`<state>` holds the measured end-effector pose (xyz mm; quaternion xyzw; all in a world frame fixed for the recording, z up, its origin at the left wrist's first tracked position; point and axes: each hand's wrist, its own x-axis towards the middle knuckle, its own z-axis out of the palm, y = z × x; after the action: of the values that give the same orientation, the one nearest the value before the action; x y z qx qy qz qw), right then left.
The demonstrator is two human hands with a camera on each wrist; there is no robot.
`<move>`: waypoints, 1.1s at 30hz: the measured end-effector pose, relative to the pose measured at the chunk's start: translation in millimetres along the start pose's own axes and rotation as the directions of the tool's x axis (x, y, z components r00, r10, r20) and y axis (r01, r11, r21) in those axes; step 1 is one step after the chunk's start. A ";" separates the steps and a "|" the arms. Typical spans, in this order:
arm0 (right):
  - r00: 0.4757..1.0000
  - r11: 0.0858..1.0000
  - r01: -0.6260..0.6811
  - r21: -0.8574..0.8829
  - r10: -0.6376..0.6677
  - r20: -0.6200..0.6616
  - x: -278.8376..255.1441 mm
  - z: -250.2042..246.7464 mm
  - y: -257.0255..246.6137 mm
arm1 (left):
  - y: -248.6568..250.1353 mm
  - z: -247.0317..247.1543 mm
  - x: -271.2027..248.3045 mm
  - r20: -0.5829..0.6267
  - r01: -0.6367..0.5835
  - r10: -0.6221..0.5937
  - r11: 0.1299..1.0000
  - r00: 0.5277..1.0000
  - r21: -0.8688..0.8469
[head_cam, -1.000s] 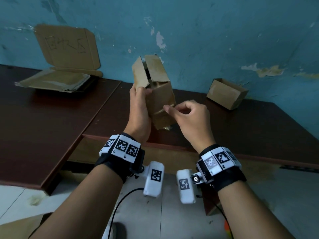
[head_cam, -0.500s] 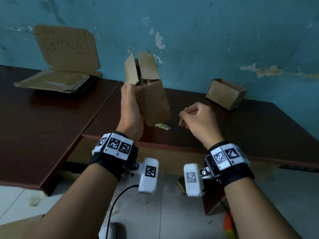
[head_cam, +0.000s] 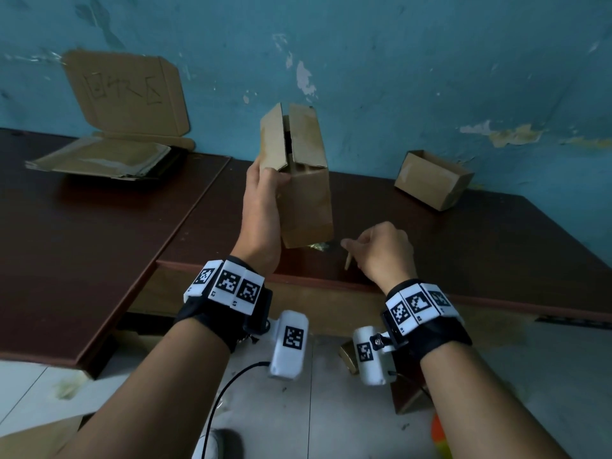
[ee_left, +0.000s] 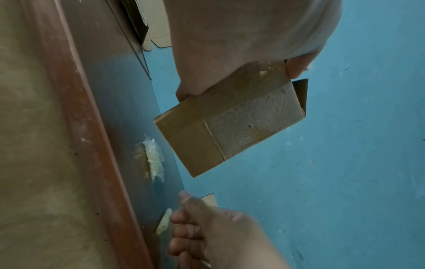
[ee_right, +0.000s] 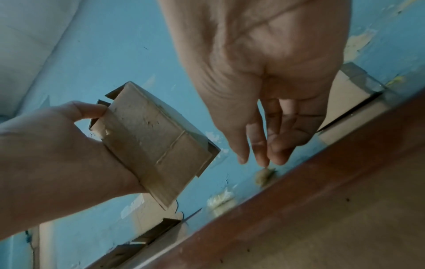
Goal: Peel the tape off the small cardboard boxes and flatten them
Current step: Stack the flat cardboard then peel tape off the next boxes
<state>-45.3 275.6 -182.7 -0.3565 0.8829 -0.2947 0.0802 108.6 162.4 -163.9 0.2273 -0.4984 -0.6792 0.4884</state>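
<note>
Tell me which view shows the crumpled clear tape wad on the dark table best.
The left wrist view: the crumpled clear tape wad lies unobstructed on the dark table. In the head view it is a sliver half hidden behind the brown cardboard box. The right wrist view shows it small and blurred.

Held box (head_cam: 299, 180) above table (head_cam: 463, 253) centre, open box (head_cam: 432, 178) right rear, flattened cardboard (head_cam: 102, 159) left rear

Left hand (head_cam: 261, 220) fingers hidden behind held box (head_cam: 306, 193); orange object (head_cam: 440, 438) at 5 o'clock cut off by frame edge.
</note>
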 end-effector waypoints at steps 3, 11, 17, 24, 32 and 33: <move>0.999 0.998 -0.036 0.050 0.037 -0.036 -4.0 -11.3 -8.2 | 6.4 4.0 -6.9 0.015 -0.044 0.043 0.998 0.999 0.043; 0.974 0.710 0.219 0.669 -0.122 -0.189 -13.1 -37.4 -35.2 | 8.8 10.4 -14.9 0.199 -0.179 0.125 0.942 0.972 0.283; 0.975 0.671 0.219 0.709 -0.130 -0.178 -16.3 -37.0 -35.8 | 7.8 10.4 -17.2 0.255 -0.187 0.100 0.920 0.962 0.345; 0.987 0.647 0.144 0.749 -0.041 -0.154 -13.2 -36.6 -31.5 | 10.6 7.6 -17.6 0.377 -0.322 0.189 0.888 0.907 0.328; 0.984 0.589 0.173 0.790 -0.077 -0.158 -13.8 -44.9 -32.1 | 5.7 8.5 -16.7 0.424 -0.403 0.260 0.866 0.868 0.295; 0.983 0.580 0.182 0.794 -0.081 -0.166 -15.4 -45.9 -33.2 | 4.6 8.7 -16.3 0.418 -0.414 0.276 0.864 0.865 0.286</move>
<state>-30.9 288.3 -127.3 -0.3291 0.6280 -0.6865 0.1610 110.5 180.8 -159.3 0.0901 -0.7305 -0.5040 0.4519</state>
